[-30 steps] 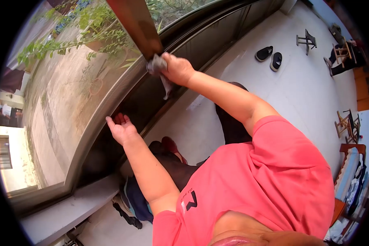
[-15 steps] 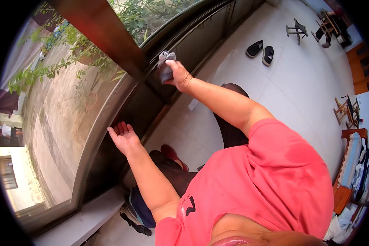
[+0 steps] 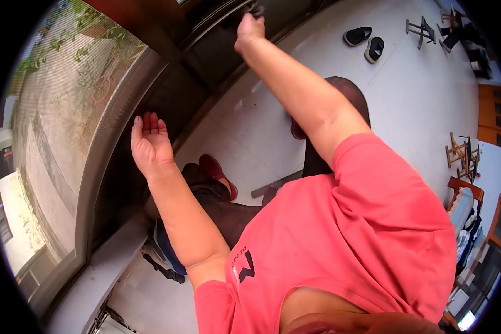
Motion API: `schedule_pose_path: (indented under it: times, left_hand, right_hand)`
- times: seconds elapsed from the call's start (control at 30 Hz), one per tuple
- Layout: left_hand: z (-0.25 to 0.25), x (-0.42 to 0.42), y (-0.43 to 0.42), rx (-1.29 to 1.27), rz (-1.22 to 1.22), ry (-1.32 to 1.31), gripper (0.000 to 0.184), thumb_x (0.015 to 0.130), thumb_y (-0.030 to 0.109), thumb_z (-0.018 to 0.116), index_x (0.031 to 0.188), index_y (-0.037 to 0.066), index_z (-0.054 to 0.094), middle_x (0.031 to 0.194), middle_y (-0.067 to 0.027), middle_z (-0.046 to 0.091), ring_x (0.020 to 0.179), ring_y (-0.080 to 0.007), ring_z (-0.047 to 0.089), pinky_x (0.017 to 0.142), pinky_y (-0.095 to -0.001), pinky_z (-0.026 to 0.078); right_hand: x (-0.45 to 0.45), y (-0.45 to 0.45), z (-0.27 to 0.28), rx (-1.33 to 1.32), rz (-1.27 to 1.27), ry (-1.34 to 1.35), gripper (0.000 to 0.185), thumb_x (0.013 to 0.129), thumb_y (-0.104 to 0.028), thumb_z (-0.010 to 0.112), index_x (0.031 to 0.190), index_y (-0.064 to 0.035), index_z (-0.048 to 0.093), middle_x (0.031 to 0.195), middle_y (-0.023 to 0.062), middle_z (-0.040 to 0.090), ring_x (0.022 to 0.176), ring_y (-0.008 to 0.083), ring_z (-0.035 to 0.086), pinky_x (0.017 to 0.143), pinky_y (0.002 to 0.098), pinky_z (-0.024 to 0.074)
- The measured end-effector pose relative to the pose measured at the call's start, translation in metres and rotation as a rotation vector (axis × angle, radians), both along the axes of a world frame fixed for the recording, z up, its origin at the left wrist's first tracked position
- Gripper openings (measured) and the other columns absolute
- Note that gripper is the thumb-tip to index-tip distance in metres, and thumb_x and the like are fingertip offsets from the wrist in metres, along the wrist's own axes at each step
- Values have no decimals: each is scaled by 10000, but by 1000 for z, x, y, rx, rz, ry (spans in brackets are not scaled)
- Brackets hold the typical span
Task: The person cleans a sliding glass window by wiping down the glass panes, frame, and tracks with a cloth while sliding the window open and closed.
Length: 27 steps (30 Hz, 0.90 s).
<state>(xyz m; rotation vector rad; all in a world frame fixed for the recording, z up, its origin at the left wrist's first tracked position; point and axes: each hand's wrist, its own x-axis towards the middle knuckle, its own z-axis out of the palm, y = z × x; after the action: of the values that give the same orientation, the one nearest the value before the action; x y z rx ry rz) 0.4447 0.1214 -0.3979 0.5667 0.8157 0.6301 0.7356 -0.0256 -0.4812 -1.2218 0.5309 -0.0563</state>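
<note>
My left hand (image 3: 151, 146) is palm up with its fingers extended and nothing in it, beside the curved window frame (image 3: 108, 133). Farther up, my right hand (image 3: 250, 32) is closed on a crumpled grey cloth (image 3: 255, 10) near the top edge of the view. The cloth is against or very close to the dark lower panel (image 3: 220, 44); contact is unclear. Part of the cloth is hidden behind my fingers.
Black shoes (image 3: 366, 43) and a folding stool (image 3: 421, 32) stand on the pale floor. Another wooden stool (image 3: 463, 157) is at the right. A reddish-brown post (image 3: 133, 16) crosses the upper left. A pale ledge (image 3: 103, 273) runs along the lower left.
My right hand has moved off the reddish-brown post and farther along the dark panel with the cloth. My left hand stays open by the frame. The view has shifted.
</note>
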Motion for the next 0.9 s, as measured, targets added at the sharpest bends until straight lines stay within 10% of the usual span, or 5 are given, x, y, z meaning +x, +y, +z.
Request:
schedule_pose_path:
  times: [0.13, 0.3, 0.6, 0.7, 0.9]
  left_hand:
    - [5, 3, 1, 3, 0, 9, 192, 908, 103, 667, 1066, 22, 595, 1021, -96, 632, 964, -225, 587, 856, -366, 456]
    - [5, 5, 0, 2, -13, 13, 178, 908, 50, 634, 1078, 12, 596, 1048, -109, 638, 988, -231, 591, 865, -370, 455]
    - [11, -1, 3, 13, 13, 45, 163, 901, 34, 577, 1060, 4, 598, 1068, -119, 635, 984, -244, 586, 876, -389, 443]
    - [14, -6, 5, 27, 81, 68, 175, 892, 45, 548, 1057, 3, 588, 1081, -125, 626, 988, -255, 578, 880, -407, 441]
    - [16, -28, 21, 26, 232, 132, 229, 891, 24, 516, 1114, -2, 562, 1133, -146, 594, 1058, -290, 559, 910, -451, 441]
  right_hand:
    - [-69, 28, -39, -23, 118, -388, 356, 843, -120, 697, 1160, -49, 552, 1091, 104, 649, 1015, 219, 599, 917, 352, 473]
    - [-118, 57, -168, 61, 286, -29, 437, 835, -112, 712, 1242, -36, 573, 1119, 114, 666, 1024, 210, 607, 915, 350, 478]
    - [-117, 40, -31, 312, 283, -77, 384, 772, -149, 730, 1117, -12, 631, 1024, 78, 661, 944, 184, 597, 849, 302, 475]
    - [-121, 38, -31, -106, 335, -319, 425, 764, -141, 739, 1140, 5, 605, 1044, 93, 660, 950, 194, 596, 860, 308, 476]
    - [-143, 24, -81, 151, 444, 182, 420, 814, -102, 710, 1204, -26, 574, 1123, 125, 651, 1020, 243, 608, 839, 421, 523]
